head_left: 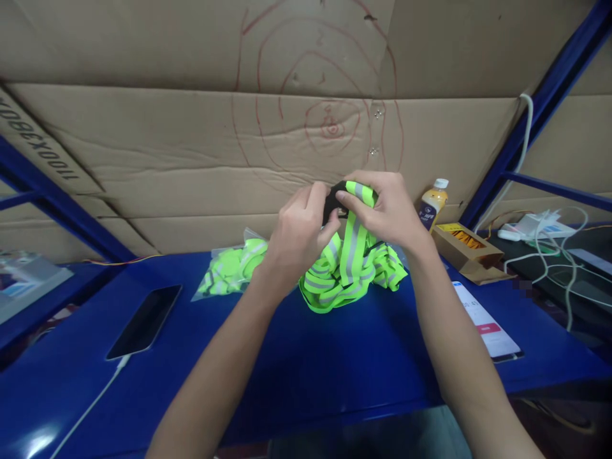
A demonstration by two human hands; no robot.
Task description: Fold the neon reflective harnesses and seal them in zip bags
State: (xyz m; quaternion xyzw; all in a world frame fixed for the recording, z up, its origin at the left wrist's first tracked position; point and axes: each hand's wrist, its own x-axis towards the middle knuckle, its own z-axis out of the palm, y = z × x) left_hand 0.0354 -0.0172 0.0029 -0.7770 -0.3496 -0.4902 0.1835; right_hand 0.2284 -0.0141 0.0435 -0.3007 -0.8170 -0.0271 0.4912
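Both hands are raised over the middle of the blue table, close together. My left hand (303,223) pinches a black strap piece (333,203) between thumb and fingers. From the other side my right hand (385,207) grips the neon-yellow reflective strap (354,245) where it meets the black piece. The strap has a grey stripe and hangs down into a heap of the same webbing (329,287) on the table. Beside the heap, to the left, lies a clear plastic bag (232,268) with more neon-yellow strap inside. My fingers hide part of the black piece.
On the blue table (306,376), a dark phone (145,322) with a white cable lies left, and a lit phone (488,322) right. An open cardboard box (471,252), a juice bottle (433,204) and tangled white cables (549,236) stand back right. Cardboard (191,146) closes the back.
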